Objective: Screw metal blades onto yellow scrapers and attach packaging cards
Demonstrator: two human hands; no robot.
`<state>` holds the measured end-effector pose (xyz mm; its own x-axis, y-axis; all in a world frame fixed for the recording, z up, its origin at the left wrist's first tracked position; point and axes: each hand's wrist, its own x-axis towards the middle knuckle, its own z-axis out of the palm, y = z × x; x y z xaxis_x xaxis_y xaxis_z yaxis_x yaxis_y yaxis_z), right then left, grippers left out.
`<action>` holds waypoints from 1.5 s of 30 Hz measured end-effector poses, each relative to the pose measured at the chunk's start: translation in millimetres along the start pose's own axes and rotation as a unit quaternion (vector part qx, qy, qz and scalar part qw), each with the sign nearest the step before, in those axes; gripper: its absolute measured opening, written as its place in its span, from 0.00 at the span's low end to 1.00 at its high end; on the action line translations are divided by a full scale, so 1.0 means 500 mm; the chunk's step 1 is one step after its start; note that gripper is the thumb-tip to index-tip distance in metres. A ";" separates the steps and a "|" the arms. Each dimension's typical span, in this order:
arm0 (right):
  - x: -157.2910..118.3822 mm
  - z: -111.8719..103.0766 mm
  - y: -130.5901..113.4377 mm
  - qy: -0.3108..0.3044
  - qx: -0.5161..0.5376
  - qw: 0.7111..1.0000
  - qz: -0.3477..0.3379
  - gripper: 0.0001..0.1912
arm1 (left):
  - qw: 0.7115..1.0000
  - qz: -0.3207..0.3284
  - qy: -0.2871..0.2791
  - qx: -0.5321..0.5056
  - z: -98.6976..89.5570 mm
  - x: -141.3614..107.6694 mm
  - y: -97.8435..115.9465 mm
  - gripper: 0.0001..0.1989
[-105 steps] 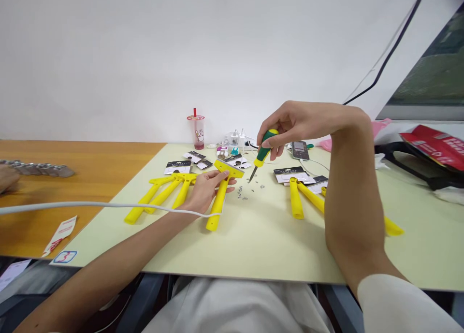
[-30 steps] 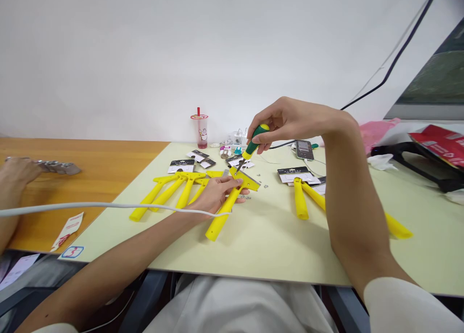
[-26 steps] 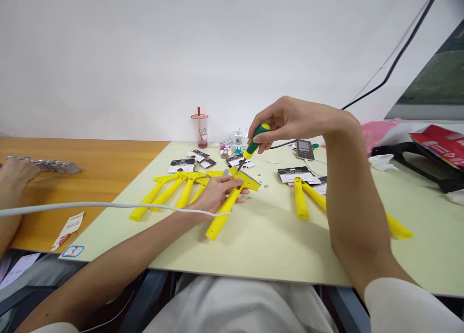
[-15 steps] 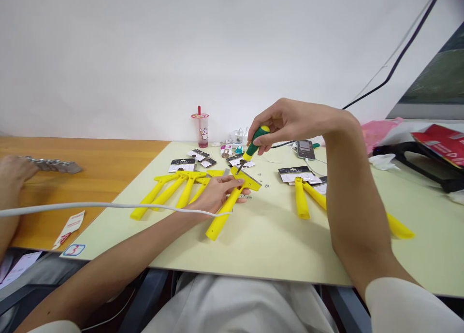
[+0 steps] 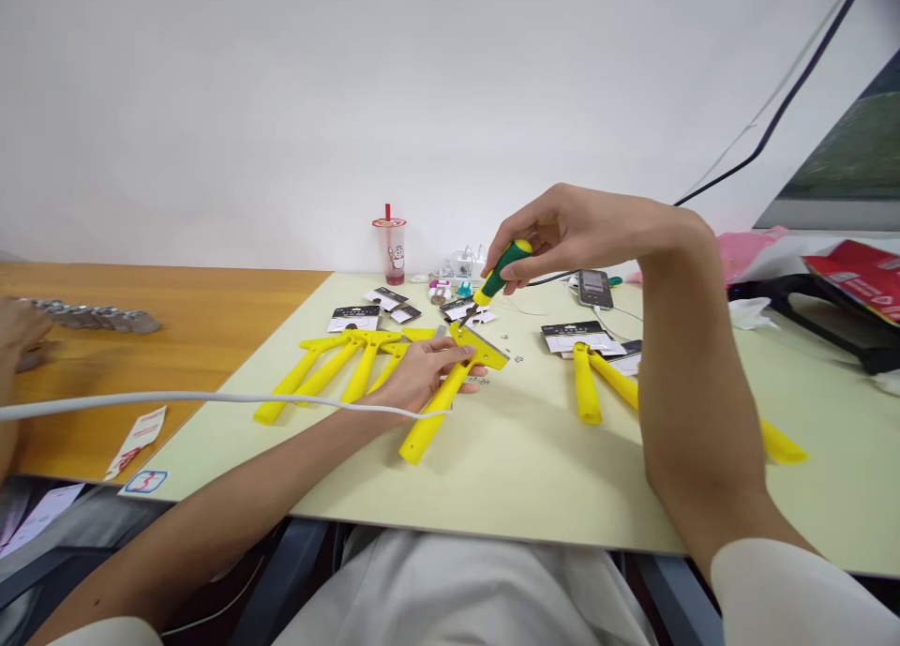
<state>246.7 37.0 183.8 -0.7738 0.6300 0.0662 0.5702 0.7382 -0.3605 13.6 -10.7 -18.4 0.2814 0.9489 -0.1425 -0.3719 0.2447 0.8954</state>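
My left hand (image 5: 426,372) grips a yellow scraper (image 5: 437,421) just below its head, whose blade edge points up and to the right. Closed around a green and yellow screwdriver (image 5: 501,271) is my right hand (image 5: 545,238). The screwdriver slants down, its tip at the left end of the scraper's head. Several small screws (image 5: 518,359) lie on the table just right of the head. More yellow scrapers (image 5: 362,365) rest in a row left of my left hand. Further yellow handles (image 5: 587,383) lie to the right, partly hidden behind my right forearm.
Black and white cards (image 5: 355,318) lie behind the scrapers. A plastic cup with a straw (image 5: 394,252) stands near the wall. At the right are a phone (image 5: 594,290) and a black frame (image 5: 808,318). Another person's hand (image 5: 21,327) is beside metal pieces (image 5: 95,316) on the left.
My right hand and the screwdriver have tilted slightly to the right, the tip staying at the scraper's head. The other person's hand has shifted left from the metal pieces.
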 end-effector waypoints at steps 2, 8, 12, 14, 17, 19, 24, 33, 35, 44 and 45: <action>-0.003 0.001 -0.004 0.009 -0.011 1.000 -0.004 0.19 | 1.000 -0.003 0.001 -0.001 0.001 -0.001 0.001 0.08; -0.006 0.001 -0.008 -0.008 -0.001 1.000 -0.010 0.21 | 1.000 -0.004 0.005 0.001 0.003 -0.002 0.004 0.09; -0.001 0.000 0.002 -0.010 0.008 1.000 -0.014 0.19 | 1.000 -0.005 0.013 0.005 0.008 -0.004 0.008 0.09; 0.001 0.000 0.006 -0.010 0.018 1.000 -0.009 0.19 | 1.000 -0.007 0.018 0.005 0.010 -0.005 0.010 0.08; 0.000 0.000 0.006 -0.011 0.029 0.999 -0.008 0.19 | 1.000 -0.007 0.016 0.006 0.010 -0.003 0.009 0.08; -0.002 0.000 0.004 -0.006 0.035 0.999 -0.005 0.18 | 1.000 -0.004 0.012 0.007 0.007 -0.001 0.007 0.08; -0.005 0.002 0.003 0.010 0.048 0.999 0.020 0.19 | 1.000 0.006 0.003 0.015 0.001 0.001 0.000 0.09; 0.001 0.007 0.005 0.017 0.063 0.998 0.008 0.18 | 0.999 0.006 -0.001 0.050 0.004 0.004 -0.005 0.07; 0.002 0.007 0.005 0.017 0.071 0.997 0.017 0.20 | 0.999 0.005 -0.006 0.051 0.005 0.004 -0.004 0.07; 0.008 0.010 0.005 0.009 0.083 0.996 0.012 0.17 | 0.999 -0.027 0.002 0.038 0.018 0.000 0.004 0.07; 0.009 0.010 0.005 0.008 0.090 0.996 0.013 0.17 | 0.999 -0.029 0.002 0.035 0.018 0.000 0.004 0.07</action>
<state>243.2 40.6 178.8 -0.7540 0.6532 0.0693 0.5304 0.6677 -0.5224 20.7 -12.0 -13.1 0.2971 0.9343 -0.1971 -0.2924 0.2856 0.9127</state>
